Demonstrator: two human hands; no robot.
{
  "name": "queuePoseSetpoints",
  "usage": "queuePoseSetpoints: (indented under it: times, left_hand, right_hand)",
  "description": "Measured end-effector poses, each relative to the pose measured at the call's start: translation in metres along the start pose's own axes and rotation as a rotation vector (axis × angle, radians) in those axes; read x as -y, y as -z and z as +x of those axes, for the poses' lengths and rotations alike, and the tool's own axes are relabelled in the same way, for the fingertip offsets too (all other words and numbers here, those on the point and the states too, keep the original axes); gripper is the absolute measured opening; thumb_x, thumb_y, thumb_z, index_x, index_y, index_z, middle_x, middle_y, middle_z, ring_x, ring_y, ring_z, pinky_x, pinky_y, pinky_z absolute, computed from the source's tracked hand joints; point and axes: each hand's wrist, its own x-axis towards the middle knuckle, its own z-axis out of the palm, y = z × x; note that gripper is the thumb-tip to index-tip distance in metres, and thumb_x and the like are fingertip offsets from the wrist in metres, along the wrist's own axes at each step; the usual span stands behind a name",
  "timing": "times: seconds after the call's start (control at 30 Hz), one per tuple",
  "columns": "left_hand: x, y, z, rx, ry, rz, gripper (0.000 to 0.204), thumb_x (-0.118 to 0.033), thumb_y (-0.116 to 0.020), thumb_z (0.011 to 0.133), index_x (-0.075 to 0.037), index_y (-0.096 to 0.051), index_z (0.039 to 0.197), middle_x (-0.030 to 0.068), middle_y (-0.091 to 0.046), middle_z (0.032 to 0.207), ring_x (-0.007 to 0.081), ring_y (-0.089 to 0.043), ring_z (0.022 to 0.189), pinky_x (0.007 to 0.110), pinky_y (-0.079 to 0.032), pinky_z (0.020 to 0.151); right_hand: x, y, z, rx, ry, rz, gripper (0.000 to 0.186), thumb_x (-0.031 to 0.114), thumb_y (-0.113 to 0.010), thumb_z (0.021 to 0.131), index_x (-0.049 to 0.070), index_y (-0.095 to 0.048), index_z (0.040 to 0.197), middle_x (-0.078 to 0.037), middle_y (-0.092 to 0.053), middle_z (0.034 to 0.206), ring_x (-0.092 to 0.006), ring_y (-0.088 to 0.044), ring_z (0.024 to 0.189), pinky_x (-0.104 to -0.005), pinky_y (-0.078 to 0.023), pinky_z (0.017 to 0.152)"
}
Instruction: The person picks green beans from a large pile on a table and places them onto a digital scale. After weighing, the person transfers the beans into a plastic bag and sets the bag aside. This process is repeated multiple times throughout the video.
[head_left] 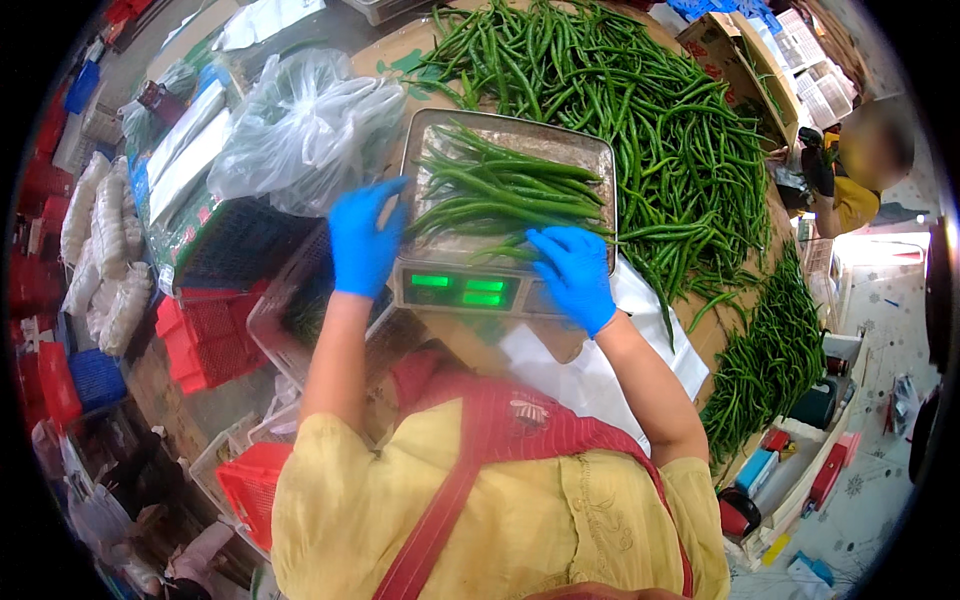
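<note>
A bunch of long green chili peppers [505, 185] lies on the metal tray of a digital scale [462, 291], whose display glows green. My left hand [368, 240], in a blue glove, is at the tray's left edge, thumb and fingers apart with nothing visible between them. At the lower right of the tray, my right hand [575, 272], also gloved in blue, reaches its fingers toward the lowest peppers. Those fingers look spread, and the fingertips touch or nearly touch a pepper there. The palm side of the right hand is hidden.
A large heap of chili peppers [640, 130] covers the table behind and right of the scale. Clear plastic bags [310, 130] lie at the left. Red crates [205, 340] stand lower left. A cardboard box [740, 75] is at the far right, near another person [857, 205].
</note>
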Motion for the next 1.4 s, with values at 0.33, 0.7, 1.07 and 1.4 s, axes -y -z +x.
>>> queuePoseSetpoints:
  times: [0.33, 0.7, 1.07, 1.4]
  left_hand:
    - [0.007, -0.037, 0.014, 0.232, -0.103, 0.040, 0.025, -0.013, -0.069, 0.080, -0.018, -0.070, 0.104, 0.0073, -0.064, 0.090, 0.0316, -0.058, 0.094, 0.052, -0.031, 0.104]
    - [-0.071, 0.005, 0.022, 0.322, -0.182, -0.192, 0.070, -0.011, -0.075, 0.073, -0.009, -0.049, 0.138, 0.0172, -0.044, 0.142, 0.0374, -0.040, 0.132, 0.045, -0.032, 0.110]
    - [-0.121, -0.088, 0.011, 0.588, -0.372, 0.150, 0.087, -0.034, -0.072, 0.077, -0.015, -0.029, 0.150, 0.0198, -0.023, 0.155, 0.0425, -0.027, 0.140, 0.058, -0.023, 0.113]
    - [-0.140, -0.080, 0.018, 0.571, -0.518, -0.001, 0.087, -0.025, -0.076, 0.075, -0.008, -0.034, 0.148, 0.0213, -0.029, 0.153, 0.0408, -0.028, 0.141, 0.051, -0.022, 0.115]
  right_hand:
    - [-0.017, 0.006, 0.037, -0.023, -0.088, -0.072, 0.034, 0.010, -0.066, 0.078, 0.013, -0.067, 0.111, -0.009, -0.063, 0.099, -0.0317, -0.058, 0.092, -0.0445, -0.046, 0.078]
    - [-0.033, 0.027, -0.011, -0.228, -0.244, -0.009, 0.038, 0.009, -0.059, 0.086, 0.011, -0.061, 0.124, -0.013, -0.059, 0.118, -0.0296, -0.055, 0.110, -0.0376, -0.043, 0.094]
    - [-0.028, -0.009, -0.018, -0.198, -0.537, 0.442, 0.054, 0.016, -0.057, 0.093, 0.005, -0.040, 0.142, -0.017, -0.043, 0.143, -0.0318, -0.039, 0.134, -0.0416, -0.028, 0.113]
    - [-0.036, 0.035, -0.118, -0.443, -0.678, 0.454, 0.036, 0.020, -0.057, 0.093, 0.013, -0.058, 0.128, -0.014, -0.059, 0.124, -0.0294, -0.055, 0.115, -0.0402, -0.043, 0.100]
